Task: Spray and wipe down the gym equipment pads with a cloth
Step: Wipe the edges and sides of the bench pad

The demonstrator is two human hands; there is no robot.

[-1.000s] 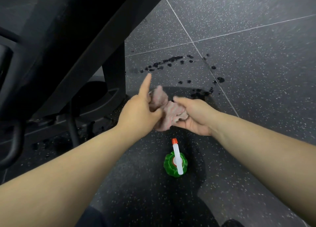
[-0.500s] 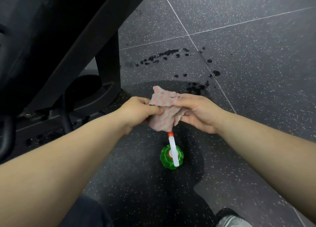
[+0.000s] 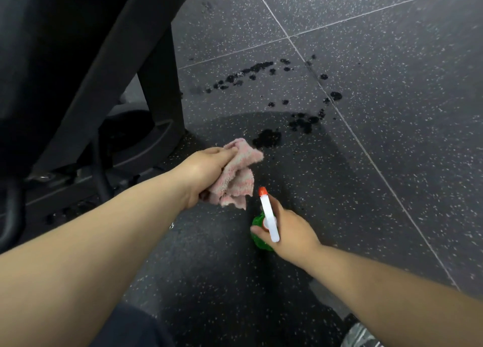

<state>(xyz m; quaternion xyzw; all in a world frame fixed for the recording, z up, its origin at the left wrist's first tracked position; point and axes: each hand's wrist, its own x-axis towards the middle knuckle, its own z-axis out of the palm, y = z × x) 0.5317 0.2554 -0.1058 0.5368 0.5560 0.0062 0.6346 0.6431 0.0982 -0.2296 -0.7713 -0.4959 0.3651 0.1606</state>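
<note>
Speckled rubber floor [image 3: 392,111] w/ wet spots [image 3: 266,139], spray bottle [image 3: 268,220], machine base [image 3: 146,140].

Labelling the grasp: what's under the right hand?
The right hand grips the green bottle; its white sprayer shows on top. The hand hides most of the bottle's body, so contact with the floor cannot be seen.

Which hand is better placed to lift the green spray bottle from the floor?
The right hand: its fingers curl round the green spray bottle standing on the floor. The left hand grips the pink cloth, so it is not free.
</note>
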